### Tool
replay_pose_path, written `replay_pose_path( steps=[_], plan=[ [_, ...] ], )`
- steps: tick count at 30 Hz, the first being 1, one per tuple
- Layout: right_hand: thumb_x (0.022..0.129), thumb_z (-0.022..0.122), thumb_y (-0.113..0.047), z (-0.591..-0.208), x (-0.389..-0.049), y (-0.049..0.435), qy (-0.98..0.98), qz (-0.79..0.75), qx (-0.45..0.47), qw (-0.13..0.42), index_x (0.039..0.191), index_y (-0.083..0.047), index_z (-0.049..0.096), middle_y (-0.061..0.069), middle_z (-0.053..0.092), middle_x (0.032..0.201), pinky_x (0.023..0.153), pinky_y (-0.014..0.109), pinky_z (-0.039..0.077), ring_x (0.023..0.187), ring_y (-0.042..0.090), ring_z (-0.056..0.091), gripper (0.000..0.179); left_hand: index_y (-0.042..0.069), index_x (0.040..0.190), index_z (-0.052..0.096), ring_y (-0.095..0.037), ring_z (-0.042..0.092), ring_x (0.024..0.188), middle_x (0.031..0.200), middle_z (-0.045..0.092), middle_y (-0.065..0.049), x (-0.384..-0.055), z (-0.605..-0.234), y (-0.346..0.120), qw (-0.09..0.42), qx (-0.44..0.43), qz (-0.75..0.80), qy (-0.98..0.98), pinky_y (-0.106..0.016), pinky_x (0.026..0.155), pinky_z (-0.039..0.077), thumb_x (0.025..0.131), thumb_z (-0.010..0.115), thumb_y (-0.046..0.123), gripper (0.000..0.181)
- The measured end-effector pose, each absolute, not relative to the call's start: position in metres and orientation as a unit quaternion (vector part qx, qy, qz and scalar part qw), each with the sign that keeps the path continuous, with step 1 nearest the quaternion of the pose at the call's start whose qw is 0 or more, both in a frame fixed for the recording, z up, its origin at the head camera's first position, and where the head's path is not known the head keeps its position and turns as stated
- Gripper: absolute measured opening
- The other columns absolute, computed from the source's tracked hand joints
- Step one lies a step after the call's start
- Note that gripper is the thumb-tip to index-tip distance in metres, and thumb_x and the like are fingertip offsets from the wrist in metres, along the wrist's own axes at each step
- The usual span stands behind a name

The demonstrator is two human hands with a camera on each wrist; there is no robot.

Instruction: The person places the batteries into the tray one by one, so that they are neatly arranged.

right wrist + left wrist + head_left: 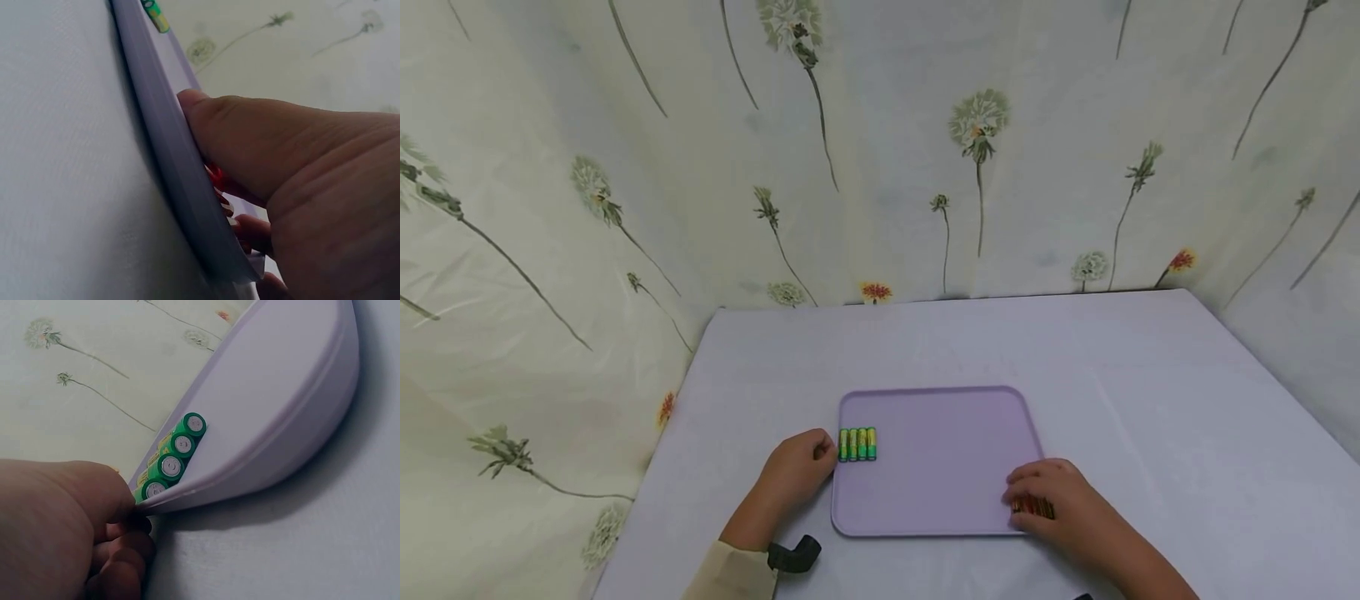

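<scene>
Several green-and-yellow batteries (857, 444) lie side by side in a row at the left edge of a shallow purple tray (940, 467). My left hand (801, 462) is at the tray's left rim beside them; in the left wrist view its thumb and curled fingers pinch the rim next to the batteries (170, 466). At the tray's lower right corner, my right hand (1063, 508) holds a row of red-and-dark batteries (1032, 507) between thumb and fingers. The right wrist view shows only bits of red behind the tray wall (165, 131); the thumb hides the rest.
The tray stands on a table with a white cloth (1135, 400). Behind and at the sides hangs a pale curtain (880, 150) printed with dandelions. A black strap (793, 554) is on the left wrist, over a beige sleeve (733, 573).
</scene>
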State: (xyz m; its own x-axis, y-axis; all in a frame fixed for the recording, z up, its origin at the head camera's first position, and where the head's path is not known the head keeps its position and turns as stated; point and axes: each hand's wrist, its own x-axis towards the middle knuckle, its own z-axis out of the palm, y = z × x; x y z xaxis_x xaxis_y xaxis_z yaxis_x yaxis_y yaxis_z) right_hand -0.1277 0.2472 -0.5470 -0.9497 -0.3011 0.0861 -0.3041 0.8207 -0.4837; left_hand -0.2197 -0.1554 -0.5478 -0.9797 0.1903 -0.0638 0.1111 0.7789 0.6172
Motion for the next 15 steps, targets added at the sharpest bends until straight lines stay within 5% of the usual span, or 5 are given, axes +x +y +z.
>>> replay_pose_path(
  steps=[15],
  plan=[
    [0.091,0.080,-0.040,-0.556,-0.122,0.258,-0.936,0.275,0.211,0.058,0.097,-0.050,0.072,-0.025,0.064,0.118,0.099,0.027,0.046,0.119,0.007,0.052,0.015,0.019,0.088,0.063,-0.014,0.053,0.074,0.078,0.059,0.004,-0.223,-0.550,-0.153,0.068,0.085,0.327,0.939,-0.032,0.066,0.043,0.100,0.062,0.022,0.012]
  ],
)
